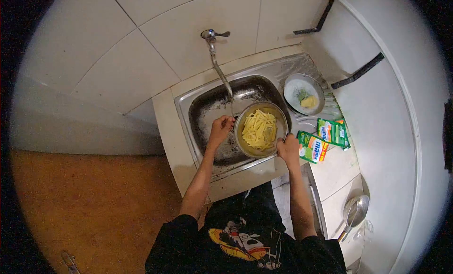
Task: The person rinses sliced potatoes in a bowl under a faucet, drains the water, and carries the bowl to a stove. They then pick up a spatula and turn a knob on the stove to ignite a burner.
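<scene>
Fingers of the right hand (288, 147) close on the near right side of a round metal pot (239, 138), the thumb at its rim. Those of the left hand (222, 131) are curled at the pot's opposite side; whether they grasp it or merely touch it, I cannot tell.

In the head view, the pot is over the right part of a stainless-steel sink (200, 116), near its front edge and just beside the end of the faucet (221, 75). Whether the sink carries any of its weight is hidden.

A spill seems the likeliest trouble: should the right grip slacken or the pot tilt too far, its contents could slide over the rim into the stained basin. A slippery rim or uneven support from the two sides would be the cause. Soap is a lesser worry, since a bowl (291, 87) with a yellow sponge (309, 102) and two green pouches (312, 147) marked "mama" are near the right side.

Inside the pot, what look like raw potato sticks (259, 130) are pale yellow, straight-cut and heaped crosswise in a loose pile. Grey metal shows around them; any water underneath is too unclear to judge.
</scene>
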`<state>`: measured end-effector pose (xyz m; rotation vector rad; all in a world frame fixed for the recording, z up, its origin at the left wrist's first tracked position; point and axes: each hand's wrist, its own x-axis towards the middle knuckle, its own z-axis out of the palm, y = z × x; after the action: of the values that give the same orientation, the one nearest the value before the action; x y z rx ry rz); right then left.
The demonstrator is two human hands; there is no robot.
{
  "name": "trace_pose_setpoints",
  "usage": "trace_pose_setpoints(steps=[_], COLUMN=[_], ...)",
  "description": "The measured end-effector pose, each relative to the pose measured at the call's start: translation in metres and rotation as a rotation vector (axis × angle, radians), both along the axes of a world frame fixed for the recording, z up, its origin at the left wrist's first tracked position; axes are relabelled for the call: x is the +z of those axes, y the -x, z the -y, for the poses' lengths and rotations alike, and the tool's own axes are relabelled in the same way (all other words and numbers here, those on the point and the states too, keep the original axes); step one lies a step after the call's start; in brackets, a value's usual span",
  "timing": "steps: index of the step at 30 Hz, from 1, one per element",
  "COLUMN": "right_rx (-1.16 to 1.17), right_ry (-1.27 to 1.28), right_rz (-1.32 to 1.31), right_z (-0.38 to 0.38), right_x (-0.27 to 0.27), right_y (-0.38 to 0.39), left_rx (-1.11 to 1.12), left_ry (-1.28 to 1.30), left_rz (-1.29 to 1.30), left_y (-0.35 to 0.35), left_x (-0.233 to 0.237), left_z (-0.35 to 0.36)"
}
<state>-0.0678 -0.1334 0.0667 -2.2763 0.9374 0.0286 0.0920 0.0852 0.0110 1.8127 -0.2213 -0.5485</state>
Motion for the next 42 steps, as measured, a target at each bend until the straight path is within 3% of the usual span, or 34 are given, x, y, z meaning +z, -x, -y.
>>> trace_pose_setpoints(steps=[5, 9, 12, 14, 17, 20, 27, 33, 35, 39, 42], right_rx=[-0.001, -0.023, -0.087, -0.138, -0.135, -0.177, -0.188, -0.233, -0.234, -0.243, -0.237], right_ry=[0.01, 0.005, -0.052, -0.099, -0.012, -0.024, 0.066, 0.075, 0.068, 0.041, 0.009], right_rz=[-0.003, 0.159, 0.217, 0.245, 0.249, 0.306, 0.352, 0.473, 0.52, 0.544, 0.612], right_z=[-0.006, -0.017, -0.018, -0.017, -0.018, -0.017, -0.009, -0.004, -0.004, -0.005, -0.004], right_x=[-0.021, -0.018, -0.038, -0.047, -0.021, -0.02, -0.018, -0.023, -0.018, -0.016, -0.026], right_y=[-0.006, -0.009, -0.01, -0.009, -0.011, -0.009, -0.001, -0.003, -0.005, -0.007, -0.011], left_rx=[-0.07, -0.039, -0.064, -0.059, -0.035, -0.046, -0.059, -0.109, -0.115, -0.054, -0.07], left_ry=[-0.186, -0.133, -0.202, -0.114, -0.159, -0.178, -0.092, -0.065, -0.133, -0.059, -0.171], left_rz=[0.16, 0.074, 0.155, 0.175, 0.082, 0.155, 0.053, 0.2, 0.393, 0.441, 0.51], left_y=[0.007, 0.013, 0.019, 0.017, 0.017, 0.019, 0.022, 0.033, 0.035, 0.034, 0.028], left_x=[0.014, 0.021, 0.021, 0.013, 0.032, 0.037, 0.022, 0.042, 0.052, 0.061, 0.071], left_z=[-0.002, 0.002, 0.001, -0.002, -0.001, 0.0, 0.015, 0.047, 0.059, 0.076, 0.086])
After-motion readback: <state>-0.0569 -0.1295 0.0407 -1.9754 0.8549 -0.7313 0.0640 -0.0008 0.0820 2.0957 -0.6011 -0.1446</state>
